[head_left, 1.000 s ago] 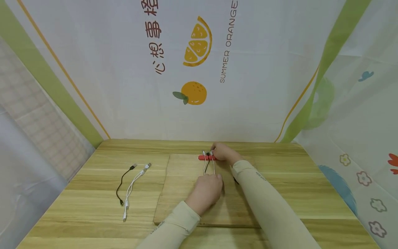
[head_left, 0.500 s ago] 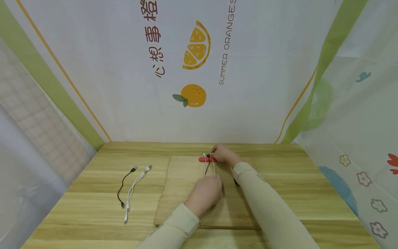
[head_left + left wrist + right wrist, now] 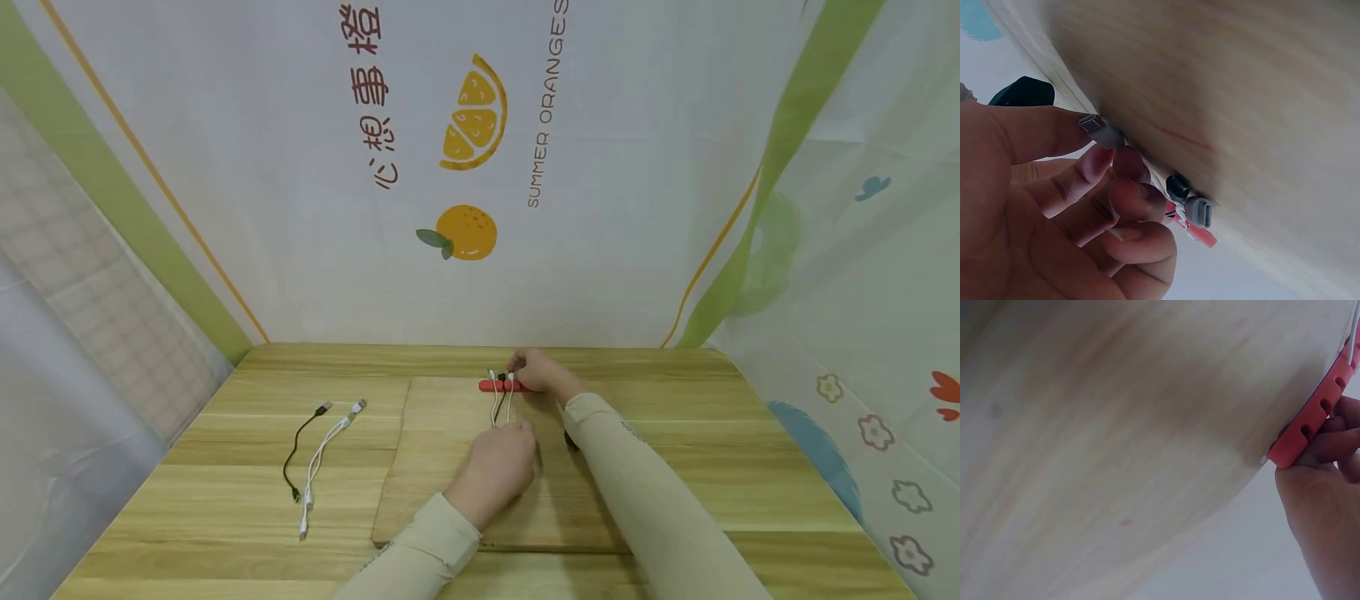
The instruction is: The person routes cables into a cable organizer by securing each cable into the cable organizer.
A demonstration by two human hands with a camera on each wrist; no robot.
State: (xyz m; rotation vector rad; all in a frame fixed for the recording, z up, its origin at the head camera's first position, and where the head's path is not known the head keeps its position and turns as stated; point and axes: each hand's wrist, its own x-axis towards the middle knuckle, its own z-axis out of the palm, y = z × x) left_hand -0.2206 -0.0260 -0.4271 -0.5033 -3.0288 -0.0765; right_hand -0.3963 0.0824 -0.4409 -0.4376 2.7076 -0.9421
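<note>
White cable (image 3: 1109,135), slim, oblong-tipped, pinched in left hand (image 3: 1066,200).

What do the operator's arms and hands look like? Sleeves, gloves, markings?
Left sleeve and right sleeve: pale cream, each with a band-like cuff and small dark markings, unreadable here. Left hand and right hand: bare, no gloves.

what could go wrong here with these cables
A thin white cable and the thin black cable sit in the red slotted strip; a tug from the left hand, which pinches a grey metal-tipped plug, might pull one out. Running close together, they might tangle. The right hand, close against the strip, might shift it.
</note>
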